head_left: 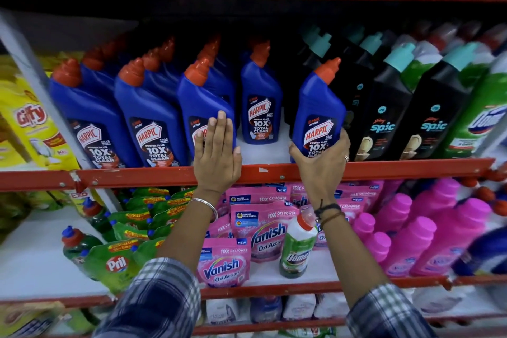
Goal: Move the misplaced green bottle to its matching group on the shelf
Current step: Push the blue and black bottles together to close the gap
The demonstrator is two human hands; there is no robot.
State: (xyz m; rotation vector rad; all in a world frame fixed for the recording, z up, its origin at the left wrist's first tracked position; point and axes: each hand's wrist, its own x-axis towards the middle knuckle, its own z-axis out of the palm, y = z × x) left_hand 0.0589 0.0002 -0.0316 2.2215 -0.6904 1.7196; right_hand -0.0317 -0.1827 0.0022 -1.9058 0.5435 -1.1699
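Observation:
A green and white Domex bottle (298,247) with a red cap stands alone on the lower shelf among pink Vanish pouches (223,263), below my right forearm. Its matching green Domex bottles (477,115) stand at the far right of the upper shelf. My right hand (322,162) grips the base of a blue Harpic bottle (318,112), tilted at the front of the upper shelf. My left hand (216,153) lies flat, fingers together, against the front of another blue Harpic bottle (203,107).
Rows of blue Harpic bottles (93,118) fill the upper shelf's left, black Spic bottles (384,118) its right. A gap sits between my hands. The red shelf rail (137,175) runs across. Green Pril pouches (115,261) and pink bottles (411,241) flank the lower shelf.

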